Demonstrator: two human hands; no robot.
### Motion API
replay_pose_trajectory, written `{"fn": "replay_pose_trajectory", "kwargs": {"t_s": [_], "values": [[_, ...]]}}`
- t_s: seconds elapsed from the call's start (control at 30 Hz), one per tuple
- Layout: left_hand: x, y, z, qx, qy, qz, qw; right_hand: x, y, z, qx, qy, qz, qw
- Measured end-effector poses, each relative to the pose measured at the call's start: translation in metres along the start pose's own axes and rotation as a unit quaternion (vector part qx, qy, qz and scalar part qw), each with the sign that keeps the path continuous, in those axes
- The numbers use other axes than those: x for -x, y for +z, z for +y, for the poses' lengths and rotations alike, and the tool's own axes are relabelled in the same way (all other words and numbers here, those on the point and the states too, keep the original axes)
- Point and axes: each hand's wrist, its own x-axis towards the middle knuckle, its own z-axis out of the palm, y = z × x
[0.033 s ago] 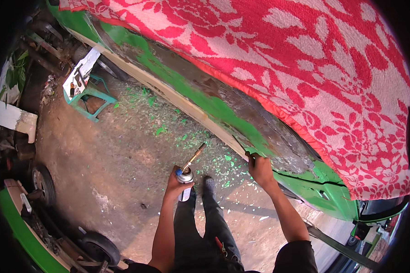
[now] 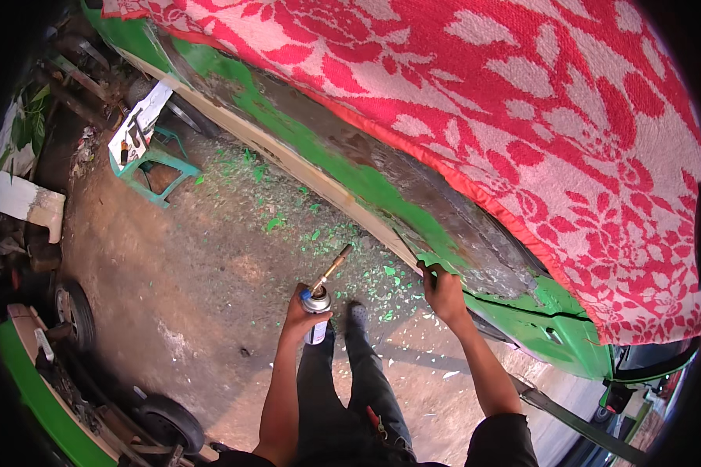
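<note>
A person stands beside a green car body [image 2: 537,319] and looks down at their own two hands. Nothing tells of any fresh change; the scene reads as work in mid-course, with a long strip of the panel already bare and grey and green paint flakes [image 2: 319,233] scattered over the dirt ground [image 2: 187,272].

The left hand [image 2: 300,311] is wrapped around a small gas torch [image 2: 319,300], a silver can with a brass nozzle that points up and away toward the panel; no flame can be made out. The grip is closed on the can, fingers pressed around it.

The right hand [image 2: 444,292] rests against the edge of the green paint and closes on a scraper [image 2: 413,247], whose thin blade lies flat on the panel where green meets bare metal. The torch is near the scraper, to its left, not touching it.

A red and white flowered blanket [image 2: 522,117] covers the car above. A green stool [image 2: 152,159] with tools stands well apart, at the upper left.
</note>
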Motion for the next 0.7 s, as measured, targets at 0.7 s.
{"fn": "replay_pose_trajectory", "kwargs": {"t_s": [0.7], "values": [[0.030, 0.028, -0.030, 0.014, 0.001, 0.124, 0.992, 0.044, 0.098, 0.019, -0.635, 0.345, -0.011, 0.691]]}}
